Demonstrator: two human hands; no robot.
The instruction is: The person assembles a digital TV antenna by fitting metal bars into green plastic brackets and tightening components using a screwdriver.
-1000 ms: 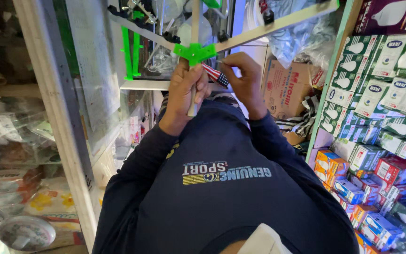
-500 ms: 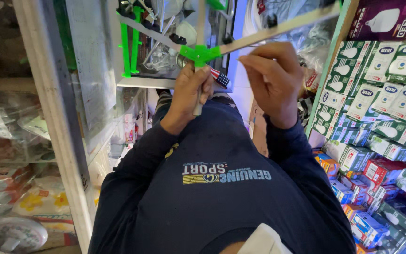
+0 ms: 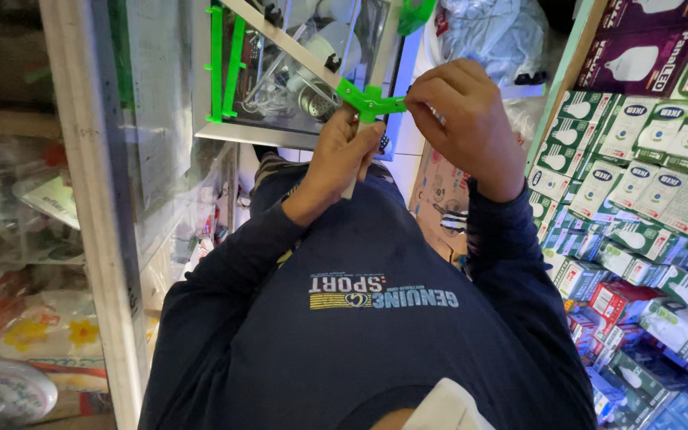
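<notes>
A bright green plastic connector joins pale thin rods; one rod runs up to the left from it. My left hand is wrapped around the short rod that hangs below the connector. My right hand pinches the connector's right-hand arm with thumb and fingertips. Both hands are raised in front of my chest, above my dark blue sweatshirt. What lies to the right of the connector is hidden behind my right hand.
A glass case with light bulbs and green frame strips stands just behind the hands. Shelves of boxed bulbs fill the right side. A pale cabinet post and packaged goods are on the left; a cardboard box lies below.
My right hand left the spot beside my left hand, swung out to the right, and is now on the connector's right arm. The left hand kept its grip.
</notes>
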